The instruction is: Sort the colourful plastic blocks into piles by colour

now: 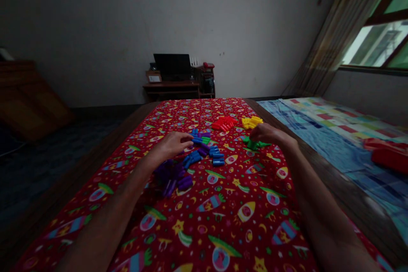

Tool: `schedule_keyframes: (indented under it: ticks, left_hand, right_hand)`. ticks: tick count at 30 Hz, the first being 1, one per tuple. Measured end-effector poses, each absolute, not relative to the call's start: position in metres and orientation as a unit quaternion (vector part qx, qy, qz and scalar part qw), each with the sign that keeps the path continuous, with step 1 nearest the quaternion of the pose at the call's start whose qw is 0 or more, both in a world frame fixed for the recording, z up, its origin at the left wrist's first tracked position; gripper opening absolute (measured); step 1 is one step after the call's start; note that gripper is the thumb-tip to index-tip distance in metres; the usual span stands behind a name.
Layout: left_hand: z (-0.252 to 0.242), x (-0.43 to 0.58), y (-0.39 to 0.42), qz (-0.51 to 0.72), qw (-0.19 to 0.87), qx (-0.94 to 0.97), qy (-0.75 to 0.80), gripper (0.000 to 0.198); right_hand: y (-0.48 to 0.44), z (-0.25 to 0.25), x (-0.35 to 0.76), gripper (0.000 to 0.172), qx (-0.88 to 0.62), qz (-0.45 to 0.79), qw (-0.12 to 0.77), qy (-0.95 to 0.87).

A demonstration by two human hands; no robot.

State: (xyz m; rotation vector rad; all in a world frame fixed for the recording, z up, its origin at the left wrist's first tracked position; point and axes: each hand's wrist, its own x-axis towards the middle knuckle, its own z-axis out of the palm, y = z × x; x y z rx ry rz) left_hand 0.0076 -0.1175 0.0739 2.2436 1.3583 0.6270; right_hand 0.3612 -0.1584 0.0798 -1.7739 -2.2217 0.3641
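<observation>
Small plastic pieces lie sorted by colour on a red patterned cloth [223, 221]. My left hand [172, 143] is curled, its fingertips pinching a blue piece at the edge of a mixed blue, green and purple cluster [205, 149]. A purple pile [174, 176] lies under that forearm. My right hand [267, 134] is closed over the green pile [253, 143]; whether it holds a piece is hidden. Behind it sit a red pile [225, 123] and a yellow pile [251, 122].
The cloth covers a wooden table whose dark edge [334, 187] runs along the right. A bed with a chequered blue sheet [325, 131] and a red object [389, 155] stands to the right. A desk with a monitor [174, 68] is at the far wall.
</observation>
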Motion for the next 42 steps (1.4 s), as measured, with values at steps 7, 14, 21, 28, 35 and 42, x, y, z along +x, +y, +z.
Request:
schedule_keyframes:
  ticks: [7, 14, 21, 28, 35, 42]
  left_hand:
    - [0.069, -0.035, -0.093, 0.156, 0.082, 0.811, 0.557, 0.030]
    - [0.066, -0.060, -0.087, 0.090, 0.124, 0.787, 0.597, 0.019]
    - [0.055, -0.078, -0.093, 0.044, 0.127, 0.789, 0.599, 0.018]
    - [0.051, -0.068, -0.093, 0.083, 0.180, 0.805, 0.559, 0.039]
    - [0.047, -0.073, -0.082, 0.151, 0.280, 0.772, 0.551, 0.047]
    - [0.048, -0.055, -0.086, 0.263, 0.286, 0.758, 0.524, 0.049]
  right_hand:
    - [-0.166, 0.085, 0.385, 0.022, -0.750, 0.058, 0.022, -0.658]
    - [-0.163, 0.080, 0.292, 0.030, -0.641, -0.044, 0.143, -0.753]
    - [-0.118, 0.051, 0.211, 0.027, -0.625, 0.024, 0.107, -0.773]
    - [-0.103, 0.031, 0.208, 0.020, -0.610, 0.134, 0.164, -0.764]
    - [-0.110, 0.026, 0.217, 0.030, -0.601, 0.138, 0.189, -0.764]
    - [-0.100, 0.020, 0.199, 0.015, -0.599, 0.192, 0.228, -0.743]
